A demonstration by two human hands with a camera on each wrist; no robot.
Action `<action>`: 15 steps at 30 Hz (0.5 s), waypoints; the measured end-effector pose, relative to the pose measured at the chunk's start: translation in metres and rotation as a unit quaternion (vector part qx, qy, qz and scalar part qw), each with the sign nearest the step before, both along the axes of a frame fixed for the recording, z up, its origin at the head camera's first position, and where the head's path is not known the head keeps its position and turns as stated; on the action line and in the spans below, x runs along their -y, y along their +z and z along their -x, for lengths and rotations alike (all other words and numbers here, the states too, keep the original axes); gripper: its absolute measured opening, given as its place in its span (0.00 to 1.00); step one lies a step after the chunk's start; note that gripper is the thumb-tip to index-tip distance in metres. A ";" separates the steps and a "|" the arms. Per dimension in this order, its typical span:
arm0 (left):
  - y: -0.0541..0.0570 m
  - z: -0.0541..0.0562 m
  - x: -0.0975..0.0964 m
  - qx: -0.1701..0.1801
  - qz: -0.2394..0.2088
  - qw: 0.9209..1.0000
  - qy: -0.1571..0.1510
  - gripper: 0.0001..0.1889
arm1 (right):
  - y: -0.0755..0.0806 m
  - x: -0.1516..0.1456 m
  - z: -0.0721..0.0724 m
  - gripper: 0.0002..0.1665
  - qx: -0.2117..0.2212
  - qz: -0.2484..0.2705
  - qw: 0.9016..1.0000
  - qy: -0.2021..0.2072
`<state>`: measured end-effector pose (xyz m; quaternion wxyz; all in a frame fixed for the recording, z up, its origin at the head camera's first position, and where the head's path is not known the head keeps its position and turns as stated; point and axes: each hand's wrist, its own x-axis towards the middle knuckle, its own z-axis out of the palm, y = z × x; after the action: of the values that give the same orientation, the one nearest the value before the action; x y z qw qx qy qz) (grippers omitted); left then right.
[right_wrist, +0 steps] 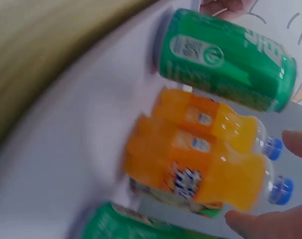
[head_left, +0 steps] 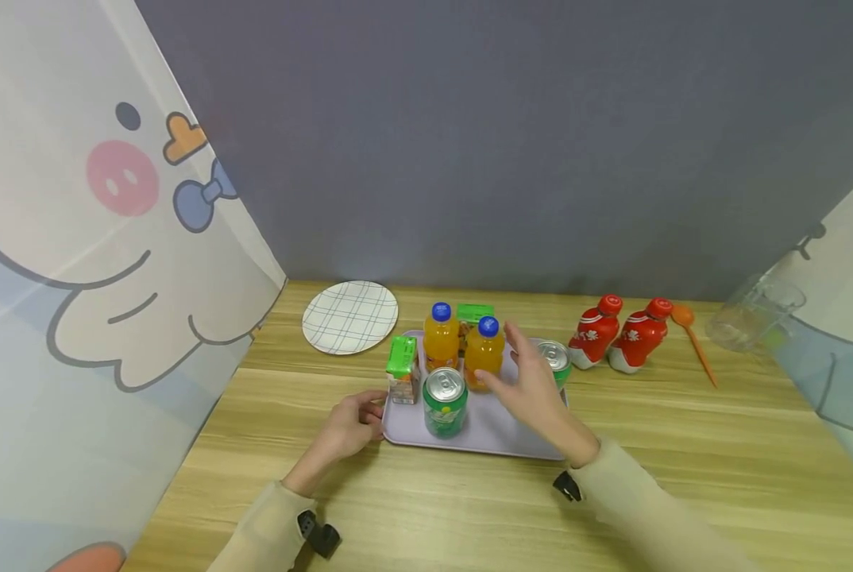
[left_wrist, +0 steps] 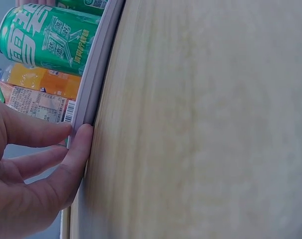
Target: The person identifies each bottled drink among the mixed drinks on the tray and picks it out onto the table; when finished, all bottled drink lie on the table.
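Observation:
On the wooden table a pale purple tray [head_left: 498,433] bears drinks. My left hand [head_left: 351,425] pinches the tray's left rim between thumb and fingers, beside a green-topped juice box [head_left: 403,373]. My right hand [head_left: 534,393] reaches over the tray with thumb and fingers spread around the upper part of an orange soda bottle [head_left: 484,357]. In the right wrist view those fingertips stand apart near its blue cap [right_wrist: 281,191]. A second orange soda bottle [head_left: 441,340] is beside it. One green soda can [head_left: 445,407] stands in front; another can [head_left: 555,357] is partly behind my right hand.
Behind the bottles a second green-topped box [head_left: 475,312] is partly hidden. A checked plate [head_left: 350,318] lies at the back left. To the tray's right are two red bottles [head_left: 594,334], an orange spoon [head_left: 694,342] and a clear glass cup [head_left: 751,314]. A grey partition [head_left: 505,143] borders the back.

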<state>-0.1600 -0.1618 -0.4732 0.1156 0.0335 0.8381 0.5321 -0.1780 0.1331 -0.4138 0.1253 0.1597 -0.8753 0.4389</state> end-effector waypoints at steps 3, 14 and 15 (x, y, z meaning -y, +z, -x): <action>0.001 0.000 0.000 0.002 0.001 1.000 0.001 0.29 | -0.008 0.004 0.003 0.51 0.010 0.011 1.000 -0.013; 0.000 0.001 0.000 0.004 -0.010 1.000 -0.001 0.28 | -0.023 0.013 0.017 0.42 0.024 0.061 0.996 -0.053; 0.000 0.001 0.000 0.000 -0.008 1.000 -0.003 0.28 | -0.024 0.013 0.017 0.41 0.028 0.063 0.996 -0.056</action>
<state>-0.1611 -0.1623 -0.4729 0.1172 0.0373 0.8337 0.5384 -0.1952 0.1199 -0.4373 0.1345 0.0899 -0.8567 0.4898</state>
